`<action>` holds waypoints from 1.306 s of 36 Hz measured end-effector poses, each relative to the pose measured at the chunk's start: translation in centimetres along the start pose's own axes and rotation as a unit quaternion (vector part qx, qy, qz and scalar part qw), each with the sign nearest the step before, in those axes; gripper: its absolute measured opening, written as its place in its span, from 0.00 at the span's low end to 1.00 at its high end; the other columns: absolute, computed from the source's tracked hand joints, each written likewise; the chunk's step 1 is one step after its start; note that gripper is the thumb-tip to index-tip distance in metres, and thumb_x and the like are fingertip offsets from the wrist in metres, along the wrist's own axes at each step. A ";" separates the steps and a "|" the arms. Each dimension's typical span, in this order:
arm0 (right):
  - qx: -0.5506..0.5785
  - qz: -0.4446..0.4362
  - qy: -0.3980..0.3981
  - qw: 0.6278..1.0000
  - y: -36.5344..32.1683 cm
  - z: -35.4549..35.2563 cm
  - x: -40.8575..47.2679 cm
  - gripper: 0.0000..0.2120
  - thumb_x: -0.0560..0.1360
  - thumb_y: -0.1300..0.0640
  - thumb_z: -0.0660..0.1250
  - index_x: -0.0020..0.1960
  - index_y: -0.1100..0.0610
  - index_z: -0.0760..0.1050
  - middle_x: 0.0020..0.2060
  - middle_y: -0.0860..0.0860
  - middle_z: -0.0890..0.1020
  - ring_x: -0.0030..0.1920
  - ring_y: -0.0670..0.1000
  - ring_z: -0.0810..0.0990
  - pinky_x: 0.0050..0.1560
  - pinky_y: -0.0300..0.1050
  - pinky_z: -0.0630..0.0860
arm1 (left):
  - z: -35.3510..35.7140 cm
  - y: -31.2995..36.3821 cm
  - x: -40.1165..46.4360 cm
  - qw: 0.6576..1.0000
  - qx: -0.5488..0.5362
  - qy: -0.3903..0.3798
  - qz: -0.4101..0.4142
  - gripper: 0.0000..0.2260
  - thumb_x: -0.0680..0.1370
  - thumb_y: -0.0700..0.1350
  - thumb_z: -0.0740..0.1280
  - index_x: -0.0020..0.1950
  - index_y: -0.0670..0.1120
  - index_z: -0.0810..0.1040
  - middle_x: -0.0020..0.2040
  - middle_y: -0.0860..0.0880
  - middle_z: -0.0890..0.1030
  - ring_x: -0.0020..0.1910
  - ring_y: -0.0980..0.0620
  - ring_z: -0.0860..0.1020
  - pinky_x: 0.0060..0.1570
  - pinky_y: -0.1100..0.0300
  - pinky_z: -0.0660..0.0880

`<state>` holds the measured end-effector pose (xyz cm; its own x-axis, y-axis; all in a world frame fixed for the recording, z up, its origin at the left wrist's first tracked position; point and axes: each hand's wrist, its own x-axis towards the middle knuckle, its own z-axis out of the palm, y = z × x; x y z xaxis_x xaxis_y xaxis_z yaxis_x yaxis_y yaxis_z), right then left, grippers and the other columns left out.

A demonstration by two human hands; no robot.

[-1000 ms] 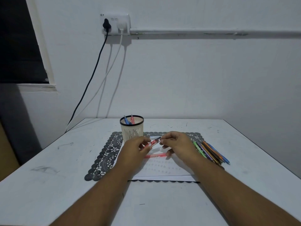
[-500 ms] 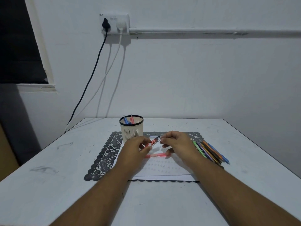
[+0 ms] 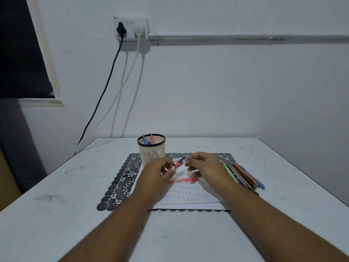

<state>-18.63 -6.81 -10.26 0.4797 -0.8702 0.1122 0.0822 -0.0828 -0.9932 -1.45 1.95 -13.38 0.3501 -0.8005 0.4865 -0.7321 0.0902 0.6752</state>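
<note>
Left hand (image 3: 156, 173) pinches the red tube (image 3: 175, 166) just above the paper (image 3: 188, 197), near the cup (image 3: 151, 150). Right hand (image 3: 204, 166) nips its dark cap end. Best to steady the body and pull straight along it, clear of the pink pen (image 3: 182, 180) below.

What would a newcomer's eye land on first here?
Both hands meet over the white paper mid-table: the left hand grips a red tube, and the right hand pinches at its dark end. Next, a fan of coloured pens lies right of the paper, and a pen cup stands behind the left hand.
</note>
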 end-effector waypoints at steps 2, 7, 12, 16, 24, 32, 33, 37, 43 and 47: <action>0.002 0.000 0.002 1.000 0.1 0.0 0.0 0.03 0.78 0.66 0.71 0.51 0.66 0.82 0.39 0.58 0.85 0.31 0.55 0.79 0.33 0.52 0.78 | 0.0 0.0 0.0 1.000 0.001 0.001 -0.002 0.06 0.78 0.44 0.73 0.54 0.53 0.84 0.45 0.58 0.82 0.43 0.60 0.79 0.47 0.51 0.80; 0.010 0.002 0.010 1.000 0.1 0.0 0.2 0.05 0.78 0.65 0.72 0.51 0.67 0.82 0.41 0.60 0.85 0.32 0.56 0.78 0.32 0.52 0.78 | 0.0 0.0 0.0 1.000 -0.002 0.000 -0.001 0.06 0.78 0.44 0.73 0.54 0.52 0.83 0.45 0.58 0.82 0.43 0.59 0.79 0.46 0.52 0.80; 0.012 -0.001 0.015 1.000 0.2 0.0 0.2 0.06 0.77 0.63 0.74 0.50 0.67 0.82 0.41 0.61 0.85 0.29 0.54 0.77 0.32 0.52 0.78 | 0.0 0.0 0.1 1.000 -0.008 0.000 0.002 0.06 0.78 0.44 0.73 0.53 0.52 0.83 0.45 0.58 0.82 0.43 0.58 0.79 0.46 0.53 0.80; 0.018 -0.003 0.022 1.000 0.3 -0.1 0.3 0.06 0.77 0.63 0.74 0.50 0.67 0.83 0.42 0.61 0.85 0.30 0.54 0.77 0.32 0.52 0.77 | 0.0 -0.2 0.1 1.000 -0.014 -0.003 0.001 0.06 0.78 0.44 0.73 0.53 0.53 0.83 0.45 0.58 0.82 0.43 0.58 0.79 0.46 0.51 0.80; 0.024 -0.010 0.030 0.999 0.2 -0.2 0.4 0.06 0.77 0.64 0.74 0.49 0.68 0.83 0.41 0.61 0.84 0.34 0.52 0.79 0.32 0.48 0.77 | 0.0 -0.1 0.1 1.000 -0.008 -0.002 -0.007 0.07 0.78 0.45 0.73 0.55 0.54 0.83 0.46 0.59 0.82 0.44 0.59 0.79 0.47 0.53 0.80; 0.015 -0.018 0.044 0.999 0.3 -0.3 0.5 0.06 0.76 0.64 0.75 0.48 0.67 0.84 0.41 0.61 0.85 0.36 0.53 0.80 0.33 0.47 0.78 | 0.0 0.0 0.0 1.000 -0.005 -0.003 -0.012 0.07 0.79 0.46 0.73 0.55 0.54 0.83 0.46 0.58 0.82 0.44 0.59 0.79 0.47 0.54 0.79; 0.014 -0.017 0.043 0.999 0.3 -0.3 0.5 0.06 0.76 0.63 0.75 0.48 0.67 0.84 0.41 0.61 0.85 0.36 0.53 0.80 0.33 0.47 0.79 | 0.0 0.0 0.0 1.000 -0.004 -0.004 -0.012 0.07 0.79 0.46 0.73 0.55 0.53 0.83 0.46 0.58 0.82 0.45 0.59 0.79 0.47 0.54 0.79; 0.014 -0.019 0.039 0.999 0.2 -0.3 0.3 0.07 0.77 0.63 0.75 0.50 0.68 0.83 0.41 0.61 0.85 0.37 0.52 0.80 0.32 0.45 0.78 | 0.0 0.1 0.0 1.000 -0.004 -0.003 -0.006 0.06 0.78 0.44 0.73 0.54 0.53 0.83 0.45 0.58 0.82 0.43 0.59 0.79 0.46 0.53 0.80; 0.016 -0.015 0.047 0.999 0.1 -0.2 0.2 0.07 0.77 0.64 0.74 0.49 0.68 0.83 0.42 0.62 0.84 0.38 0.53 0.80 0.31 0.47 0.77 | 0.0 0.2 -0.1 1.000 0.002 -0.003 -0.009 0.06 0.79 0.44 0.72 0.55 0.52 0.83 0.46 0.57 0.82 0.43 0.59 0.79 0.47 0.53 0.80; 0.011 -0.006 0.039 0.999 0.2 -0.2 0.2 0.05 0.78 0.65 0.73 0.50 0.67 0.82 0.46 0.64 0.84 0.38 0.55 0.79 0.32 0.50 0.77 | 0.0 0.3 -0.1 1.000 0.003 -0.004 -0.007 0.06 0.79 0.45 0.72 0.55 0.53 0.83 0.46 0.58 0.82 0.44 0.59 0.79 0.48 0.52 0.80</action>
<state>-18.65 -7.11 -10.41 0.4082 -0.9048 0.1213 0.1066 -0.0847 -0.9907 -1.71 2.11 -13.22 0.3552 -0.8068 0.4721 -0.7310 0.0750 0.6783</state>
